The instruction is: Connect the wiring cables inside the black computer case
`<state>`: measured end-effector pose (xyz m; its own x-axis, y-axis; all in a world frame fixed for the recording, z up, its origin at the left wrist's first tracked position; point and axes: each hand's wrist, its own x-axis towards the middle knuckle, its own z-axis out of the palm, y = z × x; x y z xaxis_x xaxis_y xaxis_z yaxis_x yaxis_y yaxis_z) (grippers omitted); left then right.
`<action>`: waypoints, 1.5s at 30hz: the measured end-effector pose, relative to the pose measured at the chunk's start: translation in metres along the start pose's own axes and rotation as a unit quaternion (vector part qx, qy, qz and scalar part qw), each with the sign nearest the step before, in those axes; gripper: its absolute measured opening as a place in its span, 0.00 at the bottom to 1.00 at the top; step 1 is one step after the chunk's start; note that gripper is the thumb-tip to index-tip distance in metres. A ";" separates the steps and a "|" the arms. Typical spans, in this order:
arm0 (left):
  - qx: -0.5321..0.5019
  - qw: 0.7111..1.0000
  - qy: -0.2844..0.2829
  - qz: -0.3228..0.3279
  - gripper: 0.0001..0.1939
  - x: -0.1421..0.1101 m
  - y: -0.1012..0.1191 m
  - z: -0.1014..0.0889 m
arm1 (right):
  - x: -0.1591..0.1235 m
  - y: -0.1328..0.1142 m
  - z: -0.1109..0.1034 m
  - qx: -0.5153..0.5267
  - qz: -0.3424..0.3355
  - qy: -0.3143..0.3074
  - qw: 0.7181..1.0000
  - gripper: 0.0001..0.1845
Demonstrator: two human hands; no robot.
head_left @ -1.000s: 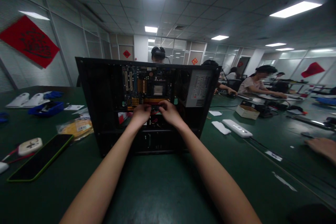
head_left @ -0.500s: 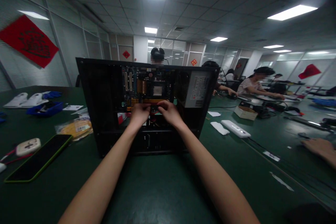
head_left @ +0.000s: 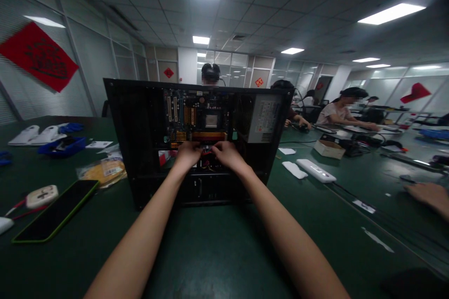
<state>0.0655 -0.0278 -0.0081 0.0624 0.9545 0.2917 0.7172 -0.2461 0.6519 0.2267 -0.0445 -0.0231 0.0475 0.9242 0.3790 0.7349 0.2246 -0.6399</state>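
Centre frame: one computer case (head_left: 217,186), upright, open side facing me, seemingly for access; left hand (head_left: 188,155), right hand (head_left: 230,155) inside, fingers curled, grip unclear.

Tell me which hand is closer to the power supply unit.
Right. The right hand is below and left of the power supply unit; the left hand is farther left.

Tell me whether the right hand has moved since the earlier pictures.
Yes, slightly down. Judged against the orange slots, the right hand is lower: its fingers overlapped their right end before and now sit below them.
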 end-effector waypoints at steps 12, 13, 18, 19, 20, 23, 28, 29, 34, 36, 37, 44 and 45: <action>0.014 0.999 -0.027 -0.031 0.14 0.010 0.002 0.010 | 0.001 0.006 -0.002 -0.144 0.000 -0.059 0.988 0.13; 0.020 0.999 -0.026 -0.026 0.14 0.011 0.002 0.011 | 0.002 0.006 -0.002 -0.150 0.005 -0.061 0.987 0.13; 0.047 0.998 -0.023 -0.026 0.15 0.014 0.000 0.014 | 0.002 0.004 -0.003 -0.162 0.010 -0.060 0.985 0.13; 0.049 0.998 -0.021 -0.028 0.15 0.015 -0.001 0.015 | 0.002 0.004 -0.002 -0.164 0.009 -0.058 0.985 0.13; 0.052 0.998 -0.017 -0.027 0.14 0.016 -0.002 0.016 | 0.002 0.004 -0.002 -0.166 0.006 -0.055 0.985 0.13; 0.069 0.997 -0.005 -0.015 0.13 0.018 -0.005 0.018 | 0.002 0.004 -0.001 -0.175 0.000 -0.048 0.983 0.13; 0.101 0.994 -0.032 -0.001 0.14 0.020 -0.006 0.019 | 0.003 0.005 0.000 -0.190 0.000 -0.052 0.980 0.13; 0.108 0.993 -0.037 0.004 0.13 0.021 -0.006 0.019 | 0.003 0.005 -0.001 -0.192 0.000 -0.054 0.980 0.13; 0.129 0.991 -0.028 0.027 0.10 0.023 -0.008 0.019 | 0.002 0.003 -0.002 -0.195 0.008 -0.064 0.979 0.13; 0.126 0.991 -0.026 0.026 0.10 0.023 -0.008 0.018 | 0.003 0.003 -0.001 -0.195 0.011 -0.062 0.979 0.13; 0.125 0.991 -0.027 0.027 0.10 0.023 -0.007 0.018 | 0.003 0.004 0.000 -0.194 0.013 -0.057 0.979 0.13; 0.137 0.990 -0.038 0.025 0.12 0.020 -0.004 0.015 | 0.003 0.006 0.001 -0.183 0.011 -0.028 0.983 0.12; 0.137 0.990 -0.035 0.024 0.12 0.020 -0.004 0.015 | 0.003 0.006 0.001 -0.184 0.012 -0.024 0.983 0.13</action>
<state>0.0747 -0.0057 -0.0157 0.1415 0.9544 0.2628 0.8727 -0.2456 0.4219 0.2309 -0.0401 -0.0267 0.0419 0.9434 0.3290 0.9290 0.0844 -0.3604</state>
